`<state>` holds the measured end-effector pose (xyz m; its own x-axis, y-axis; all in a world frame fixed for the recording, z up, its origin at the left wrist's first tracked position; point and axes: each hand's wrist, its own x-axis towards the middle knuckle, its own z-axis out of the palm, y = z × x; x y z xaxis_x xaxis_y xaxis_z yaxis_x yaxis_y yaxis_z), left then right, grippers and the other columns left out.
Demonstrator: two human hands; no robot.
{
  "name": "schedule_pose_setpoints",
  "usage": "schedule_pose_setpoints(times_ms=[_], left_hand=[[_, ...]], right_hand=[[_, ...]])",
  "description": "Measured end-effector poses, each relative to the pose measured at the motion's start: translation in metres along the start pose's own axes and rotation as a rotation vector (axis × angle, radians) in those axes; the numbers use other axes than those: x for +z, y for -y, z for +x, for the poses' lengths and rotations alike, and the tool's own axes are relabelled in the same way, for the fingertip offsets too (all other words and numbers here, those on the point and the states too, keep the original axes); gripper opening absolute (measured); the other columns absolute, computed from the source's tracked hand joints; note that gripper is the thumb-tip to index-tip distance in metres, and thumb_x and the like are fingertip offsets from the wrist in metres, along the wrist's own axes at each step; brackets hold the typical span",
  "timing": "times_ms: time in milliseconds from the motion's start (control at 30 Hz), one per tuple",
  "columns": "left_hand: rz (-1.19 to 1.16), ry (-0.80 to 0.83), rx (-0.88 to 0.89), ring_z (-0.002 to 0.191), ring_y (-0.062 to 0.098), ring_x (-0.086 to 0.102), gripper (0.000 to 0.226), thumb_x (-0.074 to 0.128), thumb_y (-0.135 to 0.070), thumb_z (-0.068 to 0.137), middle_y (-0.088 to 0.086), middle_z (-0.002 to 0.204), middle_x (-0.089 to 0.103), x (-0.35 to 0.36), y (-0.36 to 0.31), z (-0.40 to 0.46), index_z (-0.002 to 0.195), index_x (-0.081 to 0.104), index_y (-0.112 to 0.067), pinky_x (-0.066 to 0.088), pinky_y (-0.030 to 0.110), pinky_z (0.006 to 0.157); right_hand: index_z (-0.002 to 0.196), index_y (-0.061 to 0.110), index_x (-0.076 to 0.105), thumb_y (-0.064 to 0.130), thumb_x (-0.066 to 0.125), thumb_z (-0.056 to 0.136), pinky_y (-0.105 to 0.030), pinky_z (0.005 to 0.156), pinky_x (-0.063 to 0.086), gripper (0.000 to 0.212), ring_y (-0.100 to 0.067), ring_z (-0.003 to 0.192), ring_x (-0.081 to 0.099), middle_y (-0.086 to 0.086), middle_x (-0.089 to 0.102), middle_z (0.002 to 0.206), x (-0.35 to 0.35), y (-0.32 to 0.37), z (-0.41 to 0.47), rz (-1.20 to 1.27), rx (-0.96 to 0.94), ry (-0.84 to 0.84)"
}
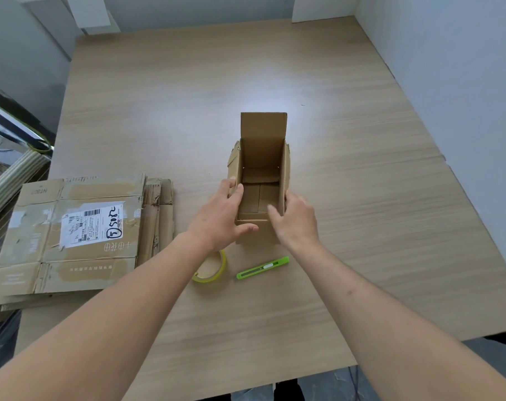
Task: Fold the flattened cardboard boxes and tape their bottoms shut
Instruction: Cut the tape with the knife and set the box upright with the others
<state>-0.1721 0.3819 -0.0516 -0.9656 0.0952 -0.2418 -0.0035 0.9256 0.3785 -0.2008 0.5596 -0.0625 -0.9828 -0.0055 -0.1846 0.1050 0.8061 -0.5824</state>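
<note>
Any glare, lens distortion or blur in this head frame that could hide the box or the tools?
Head view: a pale glare patch on the table beyond the box; wide-angle bending curves the table edges; focus is slightly soft, yet the tape roll and green cutter read clearly.

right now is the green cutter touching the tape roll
Apart. The head view shows a strip of bare table between the green cutter and the tape roll, which lies partly under the left forearm.
</note>
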Motion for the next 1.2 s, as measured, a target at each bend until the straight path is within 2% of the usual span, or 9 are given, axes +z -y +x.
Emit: schedule_pose_setpoints(times_ms=[33, 67, 100, 167, 433, 700, 833, 1033, 1200], left_hand=[[0.012, 0.001, 0.001, 0.149, 0.027, 0.037, 0.109, 0.074, -0.065, 0.083, 0.007, 0.165, 0.016, 0.001, 0.000, 0.001, 0.162, 0.026, -0.006, 0.039, 0.040, 0.118], [0.023, 0.001, 0.004, 0.148, 0.028, 0.039, 0.109, 0.073, -0.066, 0.084, 0.007, 0.165, 0.016, 0.002, 0.001, 0.001, 0.162, 0.026, -0.007, 0.039, 0.040, 0.119], [0.033, -0.002, 0.008, 0.147, 0.029, 0.039, 0.109, 0.072, -0.067, 0.084, 0.007, 0.165, 0.016, 0.003, 0.001, 0.002, 0.162, 0.026, -0.007, 0.040, 0.041, 0.118], [0.050, -0.013, 0.022, 0.145, 0.032, 0.039, 0.108, 0.069, -0.070, 0.085, 0.007, 0.166, 0.015, 0.002, 0.003, 0.004, 0.163, 0.025, -0.009, 0.040, 0.042, 0.118], [0.021, 0.016, 0.174, 0.154, 0.029, 0.026, 0.113, 0.059, -0.079, 0.085, 0.008, 0.168, 0.015, -0.029, 0.006, 0.024, 0.165, 0.019, -0.010, 0.031, 0.042, 0.124], [-0.003, -0.005, 0.268, 0.160, 0.016, 0.011, 0.102, 0.059, -0.067, 0.094, -0.001, 0.175, 0.003, -0.070, -0.043, 0.058, 0.167, 0.011, -0.014, 0.025, 0.035, 0.125], [0.020, -0.005, 0.256, 0.160, 0.014, 0.007, 0.102, 0.055, -0.070, 0.094, -0.004, 0.175, 0.000, -0.068, -0.080, 0.086, 0.167, 0.009, -0.016, 0.027, 0.038, 0.127], [0.023, -0.027, 0.148, 0.161, 0.015, 0.000, 0.102, 0.051, -0.069, 0.096, -0.001, 0.175, -0.004, -0.043, -0.166, 0.116, 0.167, 0.004, -0.014, 0.014, 0.033, 0.127], [0.011, -0.001, 0.054, 0.161, 0.015, -0.004, 0.102, 0.050, -0.068, 0.097, 0.001, 0.175, -0.008, -0.014, -0.226, 0.136, 0.167, 0.002, -0.012, 0.012, 0.034, 0.129]], right_hand=[[0.126, 0.014, 0.057, 0.024, 0.058, 0.098, -0.034, 0.080, 0.044, 0.030, -0.030, 0.099, 0.060, -0.008, 0.061, 0.105, 0.000, 0.004, -0.001, -0.013, 0.002, 0.018], [0.148, 0.017, 0.044, 0.015, 0.056, 0.098, -0.035, 0.082, 0.047, 0.051, -0.029, 0.096, 0.059, -0.008, 0.059, 0.104, 0.001, 0.008, -0.002, -0.034, 0.016, 0.035], [0.160, 0.023, 0.027, 0.008, 0.052, 0.098, -0.036, 0.083, 0.048, 0.069, -0.029, 0.092, 0.056, -0.008, 0.057, 0.101, 0.001, 0.012, -0.003, -0.054, 0.037, 0.049], [0.164, 0.030, 0.012, 0.001, 0.049, 0.096, -0.037, 0.084, 0.049, 0.082, -0.031, 0.092, 0.057, -0.009, 0.055, 0.098, 0.000, 0.018, -0.004, -0.072, 0.065, 0.057], [0.162, 0.032, 0.022, 0.001, 0.041, 0.098, -0.039, 0.093, 0.049, 0.074, -0.038, 0.110, 0.061, -0.019, 0.063, 0.121, -0.027, 0.034, -0.001, -0.063, 0.217, -0.076], [0.162, 0.033, 0.022, -0.003, 0.037, 0.095, -0.039, 0.089, 0.049, 0.078, -0.037, 0.103, 0.060, -0.017, 0.064, 0.116, -0.096, 0.024, 0.031, -0.089, 0.213, -0.149], [0.162, 0.034, 0.022, -0.003, 0.036, 0.095, -0.039, 0.090, 0.049, 0.078, -0.036, 0.106, 0.060, -0.015, 0.062, 0.119, -0.134, -0.001, 0.053, -0.085, 0.185, -0.148], [0.161, 0.033, 0.024, -0.001, 0.038, 0.095, -0.038, 0.091, 0.048, 0.076, -0.036, 0.108, 0.060, -0.015, 0.062, 0.123, -0.194, -0.067, 0.098, -0.047, 0.113, -0.083], [0.161, 0.033, 0.025, -0.001, 0.037, 0.099, -0.038, 0.093, 0.048, 0.072, -0.034, 0.111, 0.059, -0.014, 0.060, 0.126, -0.230, -0.122, 0.123, -0.012, 0.059, -0.021]])
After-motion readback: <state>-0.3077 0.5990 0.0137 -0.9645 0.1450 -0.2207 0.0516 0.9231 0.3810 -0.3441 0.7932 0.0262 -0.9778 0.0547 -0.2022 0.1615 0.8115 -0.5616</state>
